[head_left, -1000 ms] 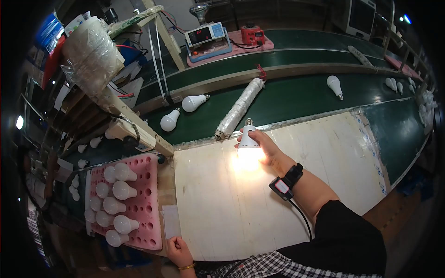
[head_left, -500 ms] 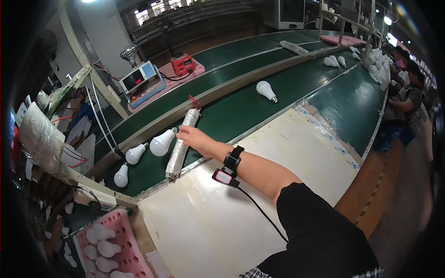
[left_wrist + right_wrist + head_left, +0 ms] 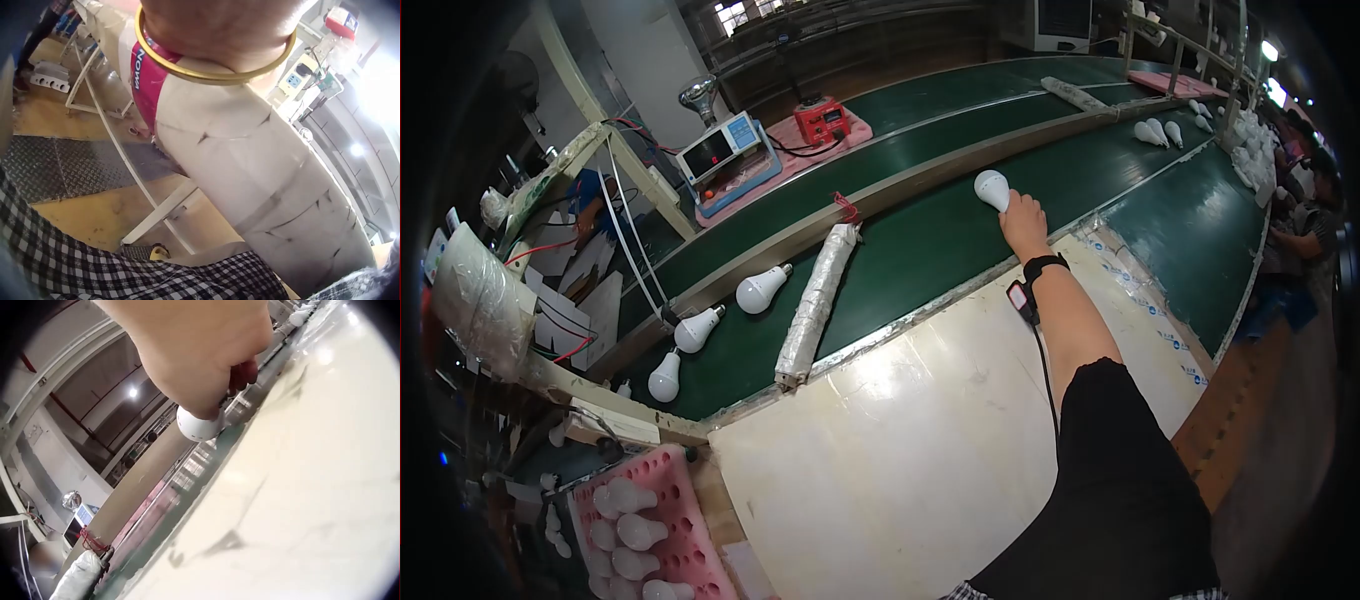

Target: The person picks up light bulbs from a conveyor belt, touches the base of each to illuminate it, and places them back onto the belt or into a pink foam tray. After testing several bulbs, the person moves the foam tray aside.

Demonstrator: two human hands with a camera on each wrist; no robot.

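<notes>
My right hand (image 3: 1025, 226) reaches across to the green belt and grips a white light bulb (image 3: 991, 188) by its base end, the rounded dome facing away. In the right wrist view, curled fingers (image 3: 240, 376) show beside the bulb (image 3: 199, 427), and the palm hides its base. Of my left hand, the left wrist view shows only the part by the wrist (image 3: 219, 37) with a gold bangle, close over the pale board edge; its fingers are hidden. Three unlit bulbs, the nearest to the bar being one bulb (image 3: 762, 290), lie on the belt at the left.
A wrapped bar (image 3: 820, 305) lies across the green belt (image 3: 920, 240). The white board (image 3: 880, 440) is in front. A pink foam tray (image 3: 685, 520) holds several bulbs at lower left. Behind stand a meter (image 3: 720, 155) and a red box (image 3: 821, 121). More bulbs (image 3: 1157, 132) lie farther right.
My right hand held a lit bulb over the board, then was beside the left bulbs, where a third unlit one now lies. It has since moved right to another bulb. The head view has turned right.
</notes>
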